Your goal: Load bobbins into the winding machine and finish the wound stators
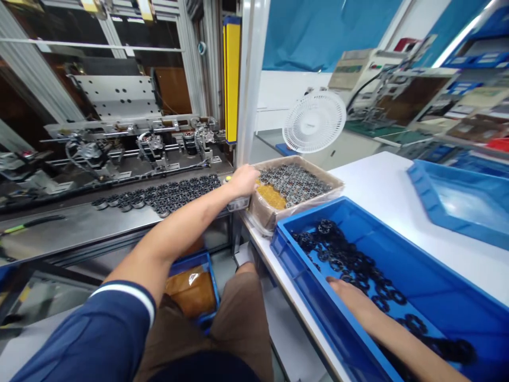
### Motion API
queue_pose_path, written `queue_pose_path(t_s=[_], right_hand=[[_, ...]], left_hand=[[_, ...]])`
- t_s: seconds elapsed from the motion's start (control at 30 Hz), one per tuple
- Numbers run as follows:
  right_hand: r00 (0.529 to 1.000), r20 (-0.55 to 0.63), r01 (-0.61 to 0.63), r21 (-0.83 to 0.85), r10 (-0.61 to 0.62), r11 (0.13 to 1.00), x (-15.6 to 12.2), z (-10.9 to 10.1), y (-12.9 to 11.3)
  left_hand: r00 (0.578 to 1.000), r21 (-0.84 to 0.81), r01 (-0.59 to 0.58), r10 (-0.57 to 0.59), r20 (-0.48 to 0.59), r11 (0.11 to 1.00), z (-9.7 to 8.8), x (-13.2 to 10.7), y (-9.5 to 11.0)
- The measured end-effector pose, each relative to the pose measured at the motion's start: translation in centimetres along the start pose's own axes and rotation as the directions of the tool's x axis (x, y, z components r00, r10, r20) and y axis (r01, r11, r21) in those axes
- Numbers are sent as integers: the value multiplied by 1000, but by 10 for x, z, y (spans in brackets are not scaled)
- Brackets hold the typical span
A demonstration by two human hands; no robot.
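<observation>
My left hand point(243, 180) reaches far forward to the near left corner of a cardboard box point(262, 212) filled with dark ring-shaped parts point(296, 183). Its fingers curl downward at the box edge, and what they grip is hidden. My right hand point(350, 298) lies flat inside a blue plastic bin point(294, 268), fingers stretched out and touching a pile of black ring parts point(342, 254). No part is visibly held in that hand.
A metal machine bed point(79, 225) on the left carries rows of black rings point(167, 193) in front of tooling point(151, 146). A white fan point(314, 121) stands behind the box. A second blue bin point(457, 199) sits at right on the white table point(382, 180). A blue crate point(193, 286) is on the floor.
</observation>
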State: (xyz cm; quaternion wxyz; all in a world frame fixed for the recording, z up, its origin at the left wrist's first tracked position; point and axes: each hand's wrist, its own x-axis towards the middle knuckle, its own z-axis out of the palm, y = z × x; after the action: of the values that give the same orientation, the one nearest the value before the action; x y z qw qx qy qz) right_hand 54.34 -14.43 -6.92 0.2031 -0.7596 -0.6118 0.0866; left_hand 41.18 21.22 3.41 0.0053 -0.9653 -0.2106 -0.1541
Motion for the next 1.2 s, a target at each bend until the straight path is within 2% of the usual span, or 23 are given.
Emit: queue_pose_path(t_s=[0.07, 0.13, 0.27, 0.4, 0.47, 0.53, 0.6, 0.67, 0.73, 0.8, 0.83, 0.87, 0.93, 0.97, 1.03, 1.1, 1.2], right_hand=[[989, 121, -75, -35, 79, 997, 0, 0, 3], [967, 212, -129, -78, 142, 989, 2, -2, 2], [936, 300, -164, -99, 186, 981, 10, -12, -6], [929, 329, -182, -3, 173, 983, 13, -18, -14], [937, 303, -198, 54, 173, 979, 14, -18, -15], [957, 243, -175, 45, 159, 984, 15, -17, -12], [981, 155, -112, -13, 113, 994, 16, -15, -7], [994, 73, -75, -61, 80, 995, 18, -16, -2], [997, 6, -76, -73, 77, 994, 19, -21, -3], [991, -128, -35, -65, 26, 997, 18, -29, -15], [974, -226, 20, -69, -35, 997, 17, -35, -26], [938, -328, 91, -83, -114, 992, 16, -40, -41], [830, -477, 256, -135, -289, 957, 13, -47, -76], [786, -502, 328, -154, -360, 932, 11, -49, -94], [727, -512, 444, -158, -458, 882, 5, -47, -125], [699, -517, 510, -122, -493, 851, 0, -41, -145], [681, -547, 536, -81, -487, 840, -6, -32, -154]], left_hand=[[995, 3, 46, -46, 90, 999, 20, 35, 15], [984, 4, 105, -104, 148, 995, 37, 57, 21], [962, -29, 203, -193, 193, 979, 57, 72, 21], [953, -119, 259, -234, 191, 959, 59, 73, 21], [955, -193, 270, -237, 177, 943, 53, 73, 23], [962, -289, 262, -226, 153, 921, 44, 68, 29], [974, -404, 225, -194, 118, 887, 31, 53, 37], [987, -530, 160, -142, 74, 833, 19, 20, 49], [996, -659, 77, -80, 25, 749, 8, -29, 62], [1000, -763, 8, -23, -9, 646, 0, -86, 75], [999, -826, -31, 12, -29, 563, -4, -114, 80], [997, -937, -77, 45, -66, 342, -8, -139, 86], [993, -994, -100, 62, -96, 50, -15, -177, 96], [994, -994, -89, 57, -92, -55, -18, -189, 100], [998, -988, -30, 47, -38, -151, -23, -202, 108], [998, -975, 56, 46, 47, -216, -26, -207, 116], [986, -953, 167, 60, 157, -254, -28, -209, 127]])
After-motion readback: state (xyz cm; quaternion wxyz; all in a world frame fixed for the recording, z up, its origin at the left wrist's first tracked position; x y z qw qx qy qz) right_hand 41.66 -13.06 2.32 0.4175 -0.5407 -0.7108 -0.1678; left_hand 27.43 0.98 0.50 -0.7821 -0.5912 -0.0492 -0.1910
